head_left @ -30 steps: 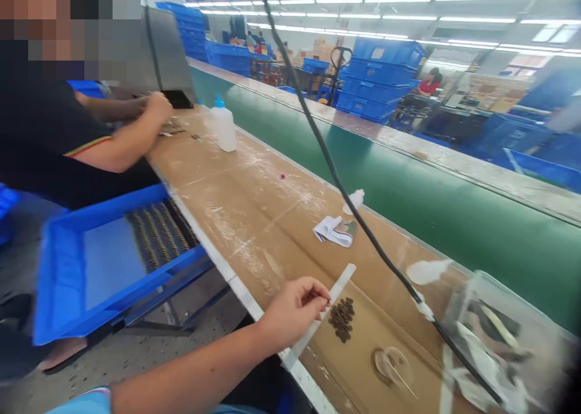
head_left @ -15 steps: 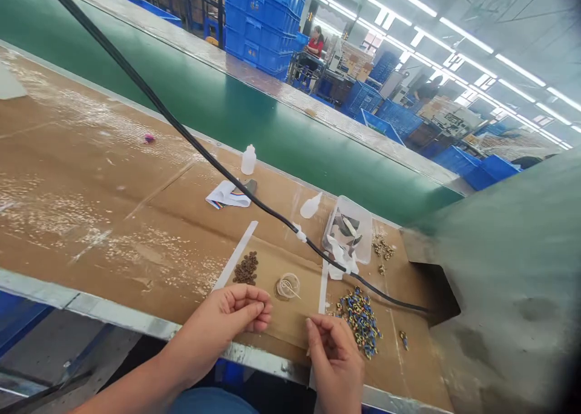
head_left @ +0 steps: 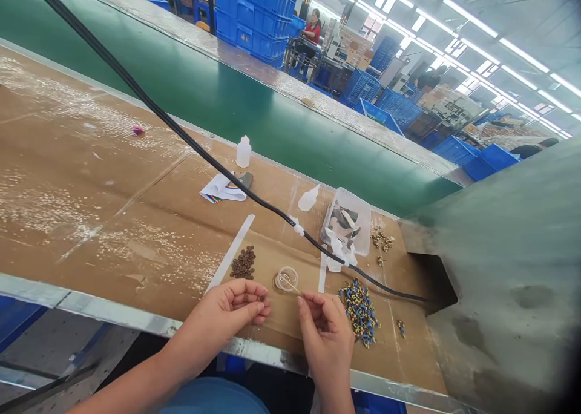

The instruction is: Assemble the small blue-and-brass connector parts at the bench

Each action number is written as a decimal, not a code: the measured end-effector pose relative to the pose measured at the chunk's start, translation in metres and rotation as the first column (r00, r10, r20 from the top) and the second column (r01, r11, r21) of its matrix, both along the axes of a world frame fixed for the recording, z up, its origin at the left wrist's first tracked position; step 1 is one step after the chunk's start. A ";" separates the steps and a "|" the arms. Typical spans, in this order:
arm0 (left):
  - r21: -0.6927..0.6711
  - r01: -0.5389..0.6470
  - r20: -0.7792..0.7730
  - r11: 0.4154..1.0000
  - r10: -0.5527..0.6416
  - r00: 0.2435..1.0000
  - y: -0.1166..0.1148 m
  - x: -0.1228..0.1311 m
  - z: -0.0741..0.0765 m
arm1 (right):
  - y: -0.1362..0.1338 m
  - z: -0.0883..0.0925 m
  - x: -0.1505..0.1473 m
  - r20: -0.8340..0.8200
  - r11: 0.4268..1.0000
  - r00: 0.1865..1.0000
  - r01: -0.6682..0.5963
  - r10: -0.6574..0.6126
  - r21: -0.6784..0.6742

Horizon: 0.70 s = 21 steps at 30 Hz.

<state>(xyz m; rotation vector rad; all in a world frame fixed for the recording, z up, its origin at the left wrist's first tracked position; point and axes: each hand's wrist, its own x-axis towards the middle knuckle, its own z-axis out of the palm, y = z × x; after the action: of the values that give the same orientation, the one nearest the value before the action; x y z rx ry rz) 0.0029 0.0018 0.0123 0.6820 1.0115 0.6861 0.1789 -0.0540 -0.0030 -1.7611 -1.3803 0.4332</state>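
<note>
Your left grip (head_left: pixel 231 308) is closed into a fingertip pinch above the near edge of the counter (head_left: pixel 91 220). A tiny dark speck shows at the fingertips (head_left: pixel 261 299), but you can't tell from this view whether it is held. Your right grip (head_left: pixel 324 332) is clenched on the end of a thin pale wire (head_left: pixel 290 285), which runs back to a clear round coil (head_left: pixel 285 279) lying on brown cardboard between your hands.

The step in hand looks like fine fingertip work on that wire, and your next move calls for a steady pinch, since loose pieces lie close by.

Just left of the coil sits one heap of dark brown beads (head_left: pixel 242 264), too many to count. To the right of your right grip lies one heap of blue-and-yellow pieces (head_left: pixel 358 312), with a small cluster of brass pieces (head_left: pixel 381 239) above it and a few stray pieces (head_left: pixel 402 328) to its right.

Farther up are one clear plastic box (head_left: pixel 345 220), two white plastic bottles, one upright (head_left: pixel 243 152) and one on its side (head_left: pixel 308 198), and one folded striped cloth (head_left: pixel 222 189). A black cable (head_left: pixel 190 132) crosses the counter, and a green conveyor belt (head_left: pixel 136 81) runs along its far side.
</note>
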 end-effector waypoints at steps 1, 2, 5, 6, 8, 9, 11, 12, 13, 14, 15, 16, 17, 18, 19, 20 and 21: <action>0.003 -0.004 -0.002 1.000 0.004 1.000 -0.001 0.000 0.000 | 0.002 0.001 -0.001 0.013 1.000 1.000 0.006 -0.006 -0.001; 0.009 -0.008 -0.002 1.000 0.008 1.000 -0.001 0.001 0.000 | 0.004 0.002 -0.002 0.027 1.000 1.000 0.011 -0.011 -0.003; 0.036 -0.010 0.003 0.999 0.010 1.000 -0.002 0.001 -0.003 | 0.009 0.004 -0.004 0.064 1.000 0.998 0.016 -0.015 -0.008; 0.045 -0.008 0.002 0.999 0.008 1.000 -0.003 0.002 -0.004 | 0.010 0.005 -0.005 0.069 1.000 0.998 0.012 -0.012 -0.006; 0.062 -0.008 -0.005 0.998 0.008 1.000 -0.004 0.002 -0.007 | 0.013 0.006 -0.006 0.067 1.000 0.998 -0.002 0.002 0.008; 0.070 -0.008 -0.009 0.998 0.009 1.000 -0.004 0.002 -0.008 | 0.013 0.007 -0.007 0.064 1.000 0.998 -0.010 0.008 0.018; 0.081 -0.013 -0.015 0.997 0.014 1.000 -0.005 0.002 -0.010 | 0.013 0.009 -0.008 0.064 0.999 0.998 -0.024 0.022 0.040; 0.084 -0.015 -0.019 0.996 0.017 1.000 -0.005 0.002 -0.011 | 0.013 0.009 -0.008 0.071 0.998 0.997 -0.028 0.024 0.051; 0.084 -0.016 -0.025 0.996 0.018 1.000 -0.005 0.002 -0.011 | 0.012 0.009 -0.008 0.082 0.998 0.996 -0.028 0.023 0.062; 0.084 -0.016 -0.033 0.996 0.019 0.999 -0.005 0.002 -0.011 | 0.011 0.009 -0.008 0.094 0.997 0.995 -0.026 0.019 0.071; 0.082 -0.016 -0.042 0.997 0.019 0.999 -0.005 0.002 -0.011 | 0.010 0.009 -0.008 0.103 0.997 0.995 -0.021 0.013 0.080; 0.082 -0.018 -0.049 0.996 0.022 0.999 -0.005 0.002 -0.011 | 0.010 0.009 -0.007 0.109 0.996 0.994 -0.016 0.007 0.084; 0.084 -0.019 -0.054 0.996 0.024 0.998 -0.005 0.002 -0.011 | 0.009 0.009 -0.007 0.112 0.996 0.994 -0.011 0.002 0.086; 0.087 -0.020 -0.059 0.996 0.026 0.998 -0.006 0.002 -0.011 | 0.009 0.009 -0.007 0.113 0.996 0.994 -0.007 -0.003 0.084; 0.091 -0.022 -0.062 0.996 0.027 0.998 -0.006 0.002 -0.012 | 0.009 0.009 -0.007 0.113 0.997 0.994 -0.005 -0.004 0.079; 0.093 -0.021 -0.064 0.995 0.027 0.998 -0.007 0.002 -0.012 | 0.010 0.009 -0.007 0.116 0.997 0.993 -0.002 -0.006 0.072; 0.097 -0.019 -0.065 0.995 0.026 0.998 -0.007 0.002 -0.012 | 0.011 0.010 -0.007 0.119 0.998 0.993 0.000 -0.008 0.065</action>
<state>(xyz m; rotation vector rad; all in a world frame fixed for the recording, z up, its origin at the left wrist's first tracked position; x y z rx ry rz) 0.0050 -0.0053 0.0001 0.7831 1.0534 0.7397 0.1717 -0.0432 0.0068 -1.7601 -1.4574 0.2812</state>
